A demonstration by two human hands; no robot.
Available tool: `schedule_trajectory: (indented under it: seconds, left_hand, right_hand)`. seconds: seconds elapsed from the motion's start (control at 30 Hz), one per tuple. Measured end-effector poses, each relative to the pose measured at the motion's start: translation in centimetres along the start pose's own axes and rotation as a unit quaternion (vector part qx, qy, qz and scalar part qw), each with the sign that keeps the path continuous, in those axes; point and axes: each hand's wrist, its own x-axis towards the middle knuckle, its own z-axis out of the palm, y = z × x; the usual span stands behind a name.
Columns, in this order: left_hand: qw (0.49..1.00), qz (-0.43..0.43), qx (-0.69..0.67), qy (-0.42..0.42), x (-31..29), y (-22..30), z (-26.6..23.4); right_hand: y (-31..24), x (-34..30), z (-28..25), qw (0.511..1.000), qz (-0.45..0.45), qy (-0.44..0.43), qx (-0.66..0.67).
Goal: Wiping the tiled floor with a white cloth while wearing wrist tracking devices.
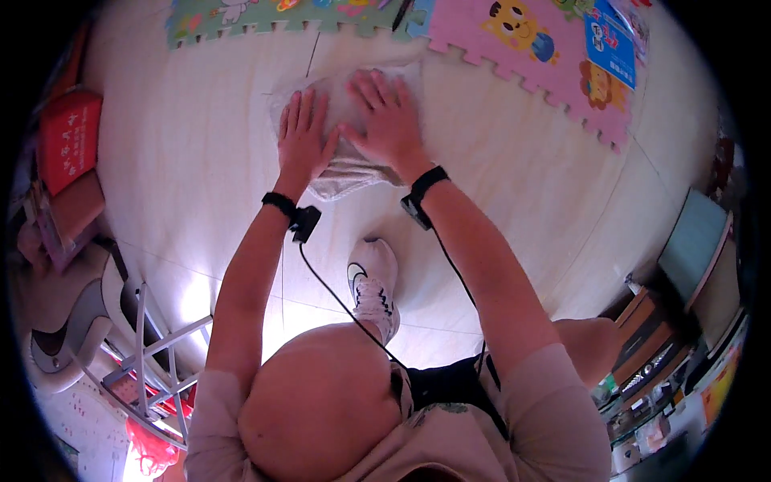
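On the tiled floor lies a thin, see-through sheet or bag, seemingly plastic (336, 90), with a folded whitish-beige cloth (347, 177) showing at its near edge. My left hand (305, 136) presses flat on its left part, fingers stretched out and pointing away from me. Beside it my right hand (387, 120) also rests flat, fingers spread, its thumb close to the left thumb. Neither hand grips anything. How far the cloth reaches under the palms is hidden.
Puzzle foam mats, green (265, 20) and pink (530, 60), lie beyond the hands; a blue booklet (610, 44) is on the pink one. At left stand a red box (71, 136) and a metal-legged chair (140, 345). My shoe (372, 273) is close behind the cloth. Cables run from both wrists.
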Motion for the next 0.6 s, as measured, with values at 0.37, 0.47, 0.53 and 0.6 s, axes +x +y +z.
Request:
schedule_trajectory:
  seconds: [0.37, 0.47, 0.53, 0.6]
  left_hand:
    - [0.998, 0.036, 0.040, -0.034, -2.9, 7.6, 2.5]
    - [0.997, 0.074, 0.008, -0.027, -2.4, 13.0, 3.4]
    - [0.993, 0.114, 0.034, -0.022, -2.4, 15.1, 3.5]
    - [0.993, 0.119, 0.003, -0.024, -3.4, 18.1, 3.5]
  right_hand:
    - [4.8, -8.9, -3.0, 0.999, -0.002, 0.026, 0.022]
    - [7.9, -13.2, -4.8, 0.999, 0.029, 0.019, 0.026]
    - [8.7, -15.3, -6.2, 0.998, 0.059, 0.009, 0.000]
    - [9.3, -18.6, -7.3, 0.996, 0.084, -0.004, -0.009]
